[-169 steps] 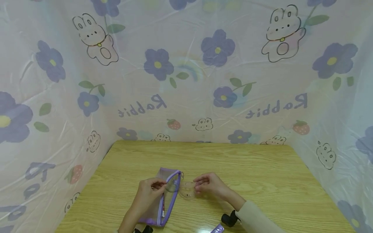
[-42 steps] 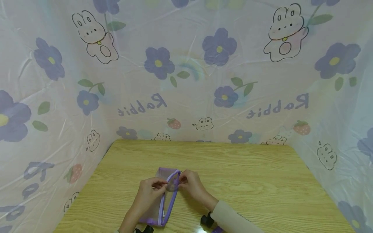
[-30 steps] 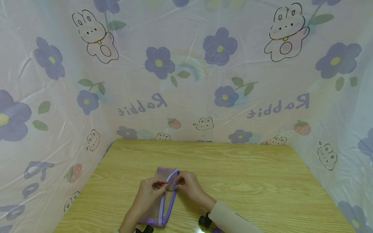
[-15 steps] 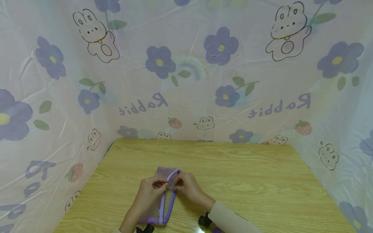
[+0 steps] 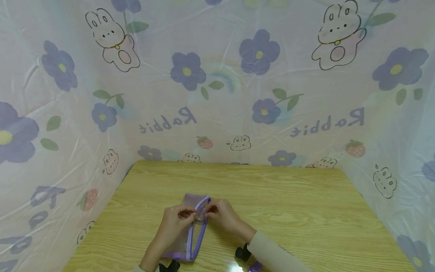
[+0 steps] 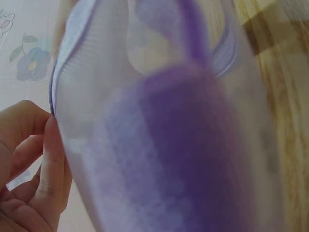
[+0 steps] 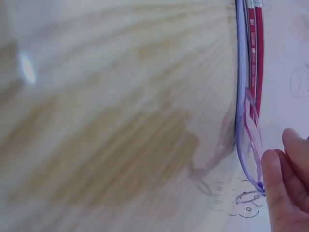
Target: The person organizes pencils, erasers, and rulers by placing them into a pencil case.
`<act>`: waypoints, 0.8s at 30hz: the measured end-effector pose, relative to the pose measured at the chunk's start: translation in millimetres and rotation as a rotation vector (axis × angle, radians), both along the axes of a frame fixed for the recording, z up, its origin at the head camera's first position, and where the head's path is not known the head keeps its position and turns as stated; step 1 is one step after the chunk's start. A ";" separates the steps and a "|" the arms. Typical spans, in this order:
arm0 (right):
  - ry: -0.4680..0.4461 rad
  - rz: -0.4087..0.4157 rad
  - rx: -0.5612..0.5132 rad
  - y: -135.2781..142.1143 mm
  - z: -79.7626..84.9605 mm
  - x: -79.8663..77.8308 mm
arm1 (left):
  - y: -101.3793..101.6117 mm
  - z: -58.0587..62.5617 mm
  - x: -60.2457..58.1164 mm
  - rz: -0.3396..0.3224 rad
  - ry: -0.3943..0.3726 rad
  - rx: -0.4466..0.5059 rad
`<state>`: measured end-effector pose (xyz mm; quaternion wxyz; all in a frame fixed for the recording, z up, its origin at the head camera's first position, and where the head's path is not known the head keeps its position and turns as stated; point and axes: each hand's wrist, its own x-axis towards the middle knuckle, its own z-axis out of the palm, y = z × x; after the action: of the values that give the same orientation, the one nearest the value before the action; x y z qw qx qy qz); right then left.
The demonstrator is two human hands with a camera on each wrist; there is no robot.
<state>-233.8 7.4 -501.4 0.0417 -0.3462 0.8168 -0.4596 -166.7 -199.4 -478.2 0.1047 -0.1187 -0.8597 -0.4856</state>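
A mesh pencil pouch [image 5: 176, 245] with purple trim and an unzipped mouth lies left of the table's middle. My left hand [image 5: 175, 223] pinches the near-left edge of its mouth; in the left wrist view the fingers [image 6: 48, 140] grip the mesh rim. My right hand [image 5: 222, 215] is at the opening's far end, thumb and fingertips together on a clear, pink-edged flat piece [image 7: 252, 123]. This piece sits in the mouth, partly hidden by the pouch. Red pencils [image 7: 259, 58] stand out inside the pouch in the right wrist view. A blurred purple end strip [image 6: 188, 154] fills the left wrist view.
Black wrist cameras [image 5: 242, 252] sit below both wrists. By the right sleeve a shiny purple item [image 5: 255, 266] lies at the near edge, cut off by the frame. A loop-shaped zip pull [image 7: 248, 197] hangs at the pouch's end. Printed curtains [image 5: 217, 94] surround the wood-grain table [image 5: 289, 196].
My right hand has moved left with the clear piece, from beside the pouch into its mouth. My left hand has kept its pinch on the rim. The last second shows only slight shifts.
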 end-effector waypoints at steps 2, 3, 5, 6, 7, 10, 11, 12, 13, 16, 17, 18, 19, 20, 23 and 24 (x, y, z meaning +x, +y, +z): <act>0.000 -0.012 -0.009 2.5 0.9 -1.4 | 0.7 0.1 0.0 0.000 0.000 -0.001; 0.001 -0.018 -0.010 3.7 1.6 -1.8 | 1.1 0.0 0.0 -0.001 0.001 -0.002; -0.004 -0.027 -0.013 6.5 2.5 -2.6 | 1.8 -0.2 -0.2 0.000 0.003 0.001; -0.012 -0.031 -0.014 8.2 2.9 -3.3 | 2.1 -0.3 -0.3 0.001 0.003 0.003; -0.013 -0.033 -0.015 10.1 3.2 -3.9 | 2.5 -0.5 -0.4 0.003 0.002 0.005; -0.039 -0.042 -0.015 17.2 5.1 -4.6 | 3.1 -1.3 -0.9 0.008 -0.002 0.008; -0.050 -0.046 -0.016 19.9 6.0 -4.8 | 3.3 -1.5 -1.0 0.009 -0.004 0.009; -0.061 -0.046 -0.021 22.7 6.8 -5.0 | 3.4 -1.7 -1.2 0.009 -0.003 0.009; -0.070 -0.047 -0.022 25.4 7.7 -5.1 | 3.6 -1.8 -1.2 0.009 -0.004 0.007; -0.081 -0.048 -0.025 34.1 9.8 -6.0 | 4.2 -1.6 -1.1 0.007 -0.005 0.009; -0.084 -0.048 -0.025 36.8 10.3 -6.4 | 4.4 -1.5 -1.0 0.006 -0.006 0.010; -0.086 -0.045 -0.026 39.7 10.8 -6.6 | 4.6 -1.4 -0.8 0.005 -0.009 0.010; -0.083 -0.044 -0.024 42.6 11.4 -6.9 | 4.9 -1.3 -0.7 0.005 -0.012 0.012; -0.079 -0.042 -0.025 45.4 11.8 -7.1 | 5.2 -1.1 -0.6 0.004 -0.015 0.016; -0.074 -0.029 -0.038 54.0 13.6 -7.3 | 6.0 -0.9 -0.4 0.004 -0.022 0.024; -0.072 -0.026 -0.041 56.7 14.3 -7.3 | 6.2 -0.8 -0.4 0.004 -0.023 0.027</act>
<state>-241.1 64.1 -487.1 0.0578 -0.3195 0.8097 -0.4889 -167.1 -193.1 -479.0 0.0975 -0.1097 -0.8544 -0.4984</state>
